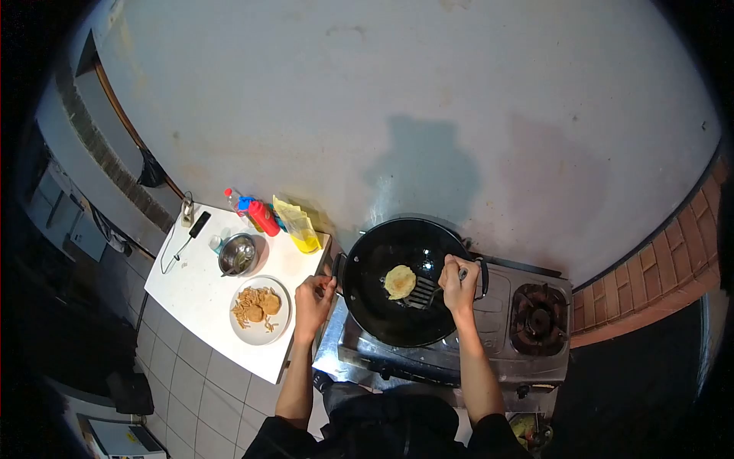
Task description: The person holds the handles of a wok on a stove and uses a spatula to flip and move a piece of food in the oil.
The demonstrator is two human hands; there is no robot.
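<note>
A large black wok (397, 321) sits on the stove, with a round, golden-edged fried patty (400, 282) inside it. My right hand (456, 288) is closed round the handle of a slotted spatula (420, 293). The spatula's blade lies on the wok floor against the right edge of the patty. At the wok's left loop handle (337, 269), my left hand (313, 304) has its fingers curled together. Whether they grip the handle or something small is hidden.
A white table (206, 306) stands left, bearing a plate (240, 334) of fried food, a metal bowl (238, 255), a red bottle (264, 219), a yellow packet (298, 226) and a black-handled utensil (199, 223). A second burner (539, 319) is at right; a wall (459, 99) rises behind.
</note>
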